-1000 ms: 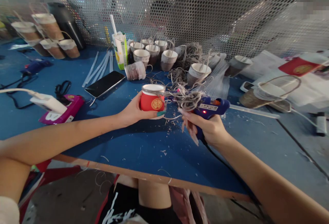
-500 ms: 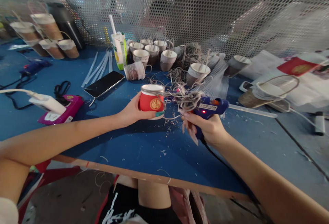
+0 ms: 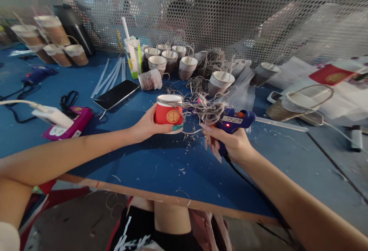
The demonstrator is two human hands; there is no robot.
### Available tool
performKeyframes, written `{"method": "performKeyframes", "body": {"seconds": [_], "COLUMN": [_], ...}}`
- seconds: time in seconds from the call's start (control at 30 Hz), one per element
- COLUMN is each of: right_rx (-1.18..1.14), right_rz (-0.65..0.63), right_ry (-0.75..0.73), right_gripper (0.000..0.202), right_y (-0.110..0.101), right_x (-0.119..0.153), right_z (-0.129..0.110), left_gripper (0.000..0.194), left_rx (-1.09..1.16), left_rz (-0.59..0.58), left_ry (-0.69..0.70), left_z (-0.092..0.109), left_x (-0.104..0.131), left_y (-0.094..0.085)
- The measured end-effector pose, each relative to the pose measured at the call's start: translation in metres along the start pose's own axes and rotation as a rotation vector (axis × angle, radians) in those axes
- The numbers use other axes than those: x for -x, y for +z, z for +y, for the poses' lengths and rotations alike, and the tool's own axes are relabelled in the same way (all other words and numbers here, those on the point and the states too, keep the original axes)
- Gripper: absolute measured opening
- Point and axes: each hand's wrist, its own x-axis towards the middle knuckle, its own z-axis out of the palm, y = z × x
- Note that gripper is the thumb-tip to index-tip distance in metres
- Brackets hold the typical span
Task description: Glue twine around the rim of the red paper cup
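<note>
My left hand [image 3: 148, 124] is closed round a red paper cup [image 3: 169, 114] with a gold emblem, held upright above the table. Grey cord runs along the cup's rim. In my right hand [image 3: 230, 141] is a blue hot glue gun [image 3: 237, 120], its small red light lit and a clear glue stick [image 3: 281, 124] jutting from its back. A tangle of grey cord and glue threads [image 3: 211, 109] clings about the gun's front and hides the nozzle. The gun's front points at the cup's right side; whether they touch I cannot tell.
Behind the cup stand several cord-wrapped cups [image 3: 169, 57], a drink carton [image 3: 133, 57] and heaped cord [image 3: 214, 59]. A phone [image 3: 117, 94] and a pink power strip [image 3: 76, 120] lie left. Loose glue sticks [image 3: 240, 89] and a handled cup [image 3: 287, 107] are right. Perforated metal [image 3: 201, 13] closes the back.
The red cup in my left hand has shifted very slightly left. My right hand keeps its hold on the glue gun, almost unmoved.
</note>
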Motion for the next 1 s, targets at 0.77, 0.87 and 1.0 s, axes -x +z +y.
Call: {"method": "performKeyframes", "body": {"seconds": [0.77, 0.87, 1.0], "right_rx": [-0.024, -0.036, -0.035], "right_rz": [0.065, 0.073, 0.085], "right_ry": [0.093, 0.105, 0.107], "right_gripper": [0.046, 0.045, 0.045], "right_y": [0.005, 0.006, 0.006], "right_x": [0.005, 0.004, 0.004], "right_z": [-0.013, -0.015, -0.014], "left_gripper": [0.069, 0.069, 0.067], "left_rx": [0.082, 0.094, 0.093], "left_rz": [0.007, 0.008, -0.02], "left_ry": [-0.056, -0.056, -0.046], "left_z": [0.002, 0.003, 0.003], "left_x": [0.001, 0.001, 0.002], "left_y": [0.001, 0.001, 0.0]}}
